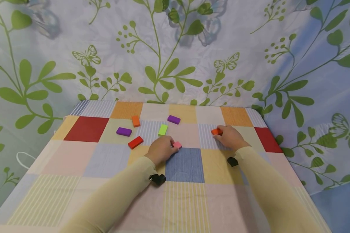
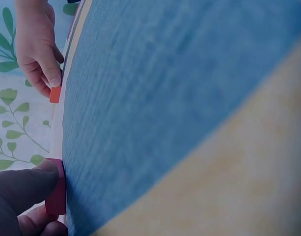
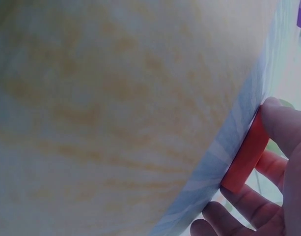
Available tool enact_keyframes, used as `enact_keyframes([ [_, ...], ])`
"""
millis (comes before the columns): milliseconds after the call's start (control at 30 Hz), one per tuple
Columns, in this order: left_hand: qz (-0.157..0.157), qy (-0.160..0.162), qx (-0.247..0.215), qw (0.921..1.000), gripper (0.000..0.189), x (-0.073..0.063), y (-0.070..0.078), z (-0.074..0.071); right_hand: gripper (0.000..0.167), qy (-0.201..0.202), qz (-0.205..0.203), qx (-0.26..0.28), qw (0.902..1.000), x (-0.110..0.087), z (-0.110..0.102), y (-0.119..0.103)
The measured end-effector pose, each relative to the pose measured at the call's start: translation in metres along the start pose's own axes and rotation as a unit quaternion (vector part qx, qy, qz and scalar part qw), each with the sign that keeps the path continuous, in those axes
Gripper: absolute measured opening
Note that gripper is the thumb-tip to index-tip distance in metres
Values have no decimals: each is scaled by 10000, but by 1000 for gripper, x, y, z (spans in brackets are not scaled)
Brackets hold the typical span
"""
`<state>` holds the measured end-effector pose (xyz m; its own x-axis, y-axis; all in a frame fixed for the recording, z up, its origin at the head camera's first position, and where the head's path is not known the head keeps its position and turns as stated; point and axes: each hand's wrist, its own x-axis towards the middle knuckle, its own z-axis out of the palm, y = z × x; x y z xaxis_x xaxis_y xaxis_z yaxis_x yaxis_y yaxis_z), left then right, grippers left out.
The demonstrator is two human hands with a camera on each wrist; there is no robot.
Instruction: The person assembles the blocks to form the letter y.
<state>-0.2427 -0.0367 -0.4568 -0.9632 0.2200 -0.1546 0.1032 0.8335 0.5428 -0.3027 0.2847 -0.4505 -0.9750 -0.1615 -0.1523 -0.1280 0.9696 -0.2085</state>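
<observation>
My left hand (image 1: 161, 150) pinches a pink block (image 1: 177, 145) between thumb and fingers, low over the cloth near the middle. In the left wrist view the pink block (image 2: 56, 189) shows its long side at the cloth. Farther right, my right hand (image 1: 231, 137) grips an orange-red block (image 1: 216, 131) by thumb and fingers. Seen from the right wrist, that orange-red block (image 3: 247, 152) lies along the cloth with fingertips around it. Just beyond the left hand is a lime green block (image 1: 162, 130), and a red block (image 1: 135, 142) lies to its left.
Two purple blocks, one at left (image 1: 123, 131) and one farther back (image 1: 173, 119), lie on the patchwork cloth (image 1: 108, 200). An orange block (image 1: 135, 121) is at the back left. Behind the table hangs a leaf-patterned curtain (image 1: 105, 38). A white cable (image 1: 22, 160) loops beside the left edge.
</observation>
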Motion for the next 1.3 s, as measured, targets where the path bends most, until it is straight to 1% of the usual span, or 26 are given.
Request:
enact_keyframes([
  [267,-81,-28,155,9998,38,1,2,2,65,39,-33,-87,9999,0,0,0],
  [400,-85,-22,169,9998,38,1,3,2,63,66,-139,-111,9998,-1,-2,-5],
  [600,-150,-78,107,9998,37,0,4,0,62,18,-293,-189,9994,2,-4,-15],
  [867,-192,-47,73,9998,36,1,3,0,59,111,-570,24,9983,7,-1,-30],
  [1300,-235,-61,84,9997,36,2,2,0,58,-1,-734,183,9971,10,4,-60],
])
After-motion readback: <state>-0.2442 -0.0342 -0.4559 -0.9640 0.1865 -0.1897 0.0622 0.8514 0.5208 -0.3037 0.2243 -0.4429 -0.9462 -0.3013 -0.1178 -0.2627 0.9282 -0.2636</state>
